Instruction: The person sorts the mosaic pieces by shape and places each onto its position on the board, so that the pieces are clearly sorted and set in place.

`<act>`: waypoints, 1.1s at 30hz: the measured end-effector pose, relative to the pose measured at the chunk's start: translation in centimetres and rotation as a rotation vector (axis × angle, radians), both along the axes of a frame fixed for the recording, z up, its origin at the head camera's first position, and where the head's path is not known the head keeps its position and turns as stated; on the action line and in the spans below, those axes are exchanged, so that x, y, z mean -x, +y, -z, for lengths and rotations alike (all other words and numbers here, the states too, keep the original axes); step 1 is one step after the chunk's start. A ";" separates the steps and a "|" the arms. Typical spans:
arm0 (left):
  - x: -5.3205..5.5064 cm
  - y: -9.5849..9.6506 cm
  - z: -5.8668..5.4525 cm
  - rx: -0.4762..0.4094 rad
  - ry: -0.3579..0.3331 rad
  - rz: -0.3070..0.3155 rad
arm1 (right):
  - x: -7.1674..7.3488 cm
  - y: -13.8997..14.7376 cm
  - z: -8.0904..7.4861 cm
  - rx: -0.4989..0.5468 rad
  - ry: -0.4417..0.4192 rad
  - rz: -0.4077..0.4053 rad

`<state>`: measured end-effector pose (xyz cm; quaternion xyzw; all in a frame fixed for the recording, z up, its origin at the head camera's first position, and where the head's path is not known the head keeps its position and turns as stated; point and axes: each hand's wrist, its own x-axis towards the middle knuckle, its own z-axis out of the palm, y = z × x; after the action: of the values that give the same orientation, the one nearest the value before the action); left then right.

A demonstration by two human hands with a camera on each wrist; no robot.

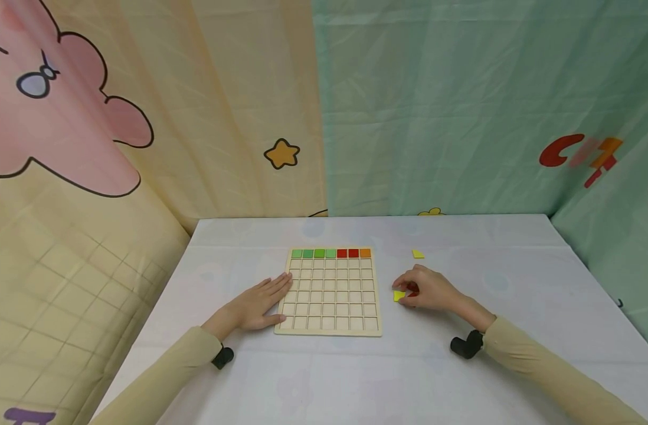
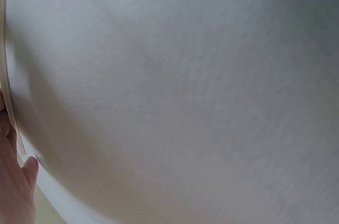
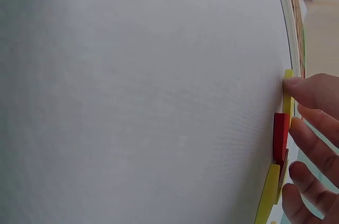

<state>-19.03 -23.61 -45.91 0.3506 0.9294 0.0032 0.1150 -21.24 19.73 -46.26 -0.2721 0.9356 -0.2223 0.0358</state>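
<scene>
A pale wooden grid board (image 1: 328, 298) lies flat on the table, its far row filled with several green tiles (image 1: 319, 253), two red tiles (image 1: 347, 253) and an orange tile (image 1: 365, 253). My left hand (image 1: 257, 304) rests against the board's left side with fingers extended; the left wrist view shows only part of it. To the right of the board, my right hand (image 1: 427, 289) pinches a yellow tile (image 3: 288, 97) between thumb and index finger, low at the tabletop. Under that hand sits a red piece (image 3: 280, 136), partly hidden in the head view, with another yellow piece (image 3: 268, 192) beside it.
A yellow piece with a curved edge (image 1: 418, 254) lies farther back, right of the board. White cloth covers the table (image 1: 329, 378). Printed curtains (image 1: 441, 106) hang behind the table and along both sides. Black wrist cameras (image 1: 466, 345) sit at both cuffs.
</scene>
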 end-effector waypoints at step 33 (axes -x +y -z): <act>0.0 0.3 -0.5 0.025 -0.038 -0.016 | 0.3 -1.0 0.1 0.000 -0.010 -0.038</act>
<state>-19.00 -23.33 -45.39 0.3414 0.9299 -0.0006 0.1372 -21.56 18.75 -46.34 -0.2887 0.9300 -0.2230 0.0446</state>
